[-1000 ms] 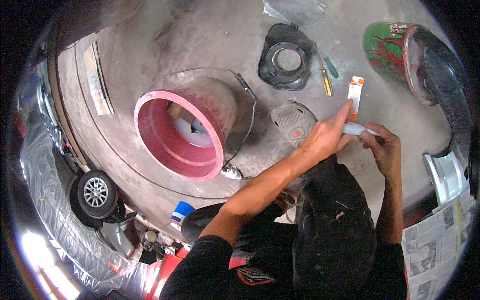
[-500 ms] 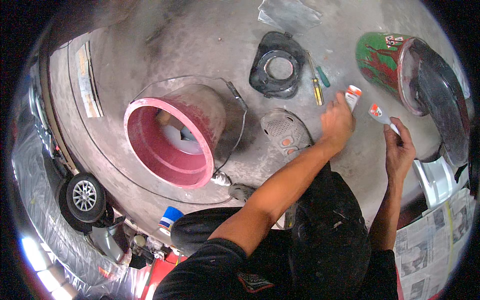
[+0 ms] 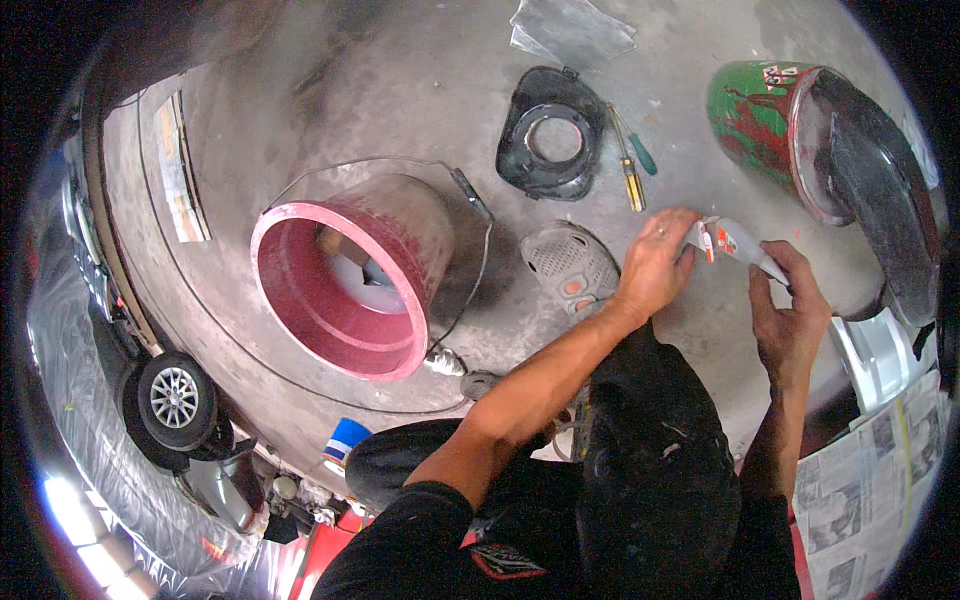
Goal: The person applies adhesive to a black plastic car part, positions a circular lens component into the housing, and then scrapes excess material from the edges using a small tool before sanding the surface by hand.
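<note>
In front of my knees, my left hand (image 3: 655, 262) is closed round a white, tube-like item (image 3: 697, 238) with orange marks. Most of that item is hidden by the fingers. My right hand (image 3: 793, 312) pinches the narrow end of a pale putty knife (image 3: 750, 251) between thumb and fingers. Its wide end has an orange-red patch and points left. The two items meet or overlap between my hands; whether they touch I cannot tell.
A large pink bucket (image 3: 340, 365) lies tilted at left, with things inside. Ahead are a black plastic housing (image 3: 522, 178) and screwdrivers (image 3: 632, 185). A green drum (image 3: 745, 130) stands at right beside a long black part (image 3: 885, 190). Newspaper (image 3: 850, 500) covers something at lower right.
My left hand has turned and shifted slightly left and down, bringing its white item level. The putty knife in my right hand has swung toward it, closing the gap between them.
</note>
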Motion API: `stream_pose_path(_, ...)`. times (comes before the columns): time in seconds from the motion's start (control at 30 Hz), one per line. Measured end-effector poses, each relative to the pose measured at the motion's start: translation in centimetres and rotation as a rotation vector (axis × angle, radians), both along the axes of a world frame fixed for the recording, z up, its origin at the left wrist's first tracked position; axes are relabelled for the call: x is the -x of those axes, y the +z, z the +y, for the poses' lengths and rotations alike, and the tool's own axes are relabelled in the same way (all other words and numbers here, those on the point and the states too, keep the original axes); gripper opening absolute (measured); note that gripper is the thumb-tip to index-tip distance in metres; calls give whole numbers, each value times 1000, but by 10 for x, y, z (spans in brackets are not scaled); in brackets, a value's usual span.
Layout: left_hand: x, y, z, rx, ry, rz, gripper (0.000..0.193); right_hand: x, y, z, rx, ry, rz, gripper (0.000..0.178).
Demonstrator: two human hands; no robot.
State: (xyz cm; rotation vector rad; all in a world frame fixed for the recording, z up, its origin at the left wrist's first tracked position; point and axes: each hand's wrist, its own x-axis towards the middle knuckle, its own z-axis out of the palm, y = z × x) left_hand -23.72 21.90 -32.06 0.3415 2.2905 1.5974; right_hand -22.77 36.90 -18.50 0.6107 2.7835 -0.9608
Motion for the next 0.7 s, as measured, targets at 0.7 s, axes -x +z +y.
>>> stream_pose_path(0.7,9,10,-2,-39,-33,103,48,-3,-26,-19,177,-6,-76,41)
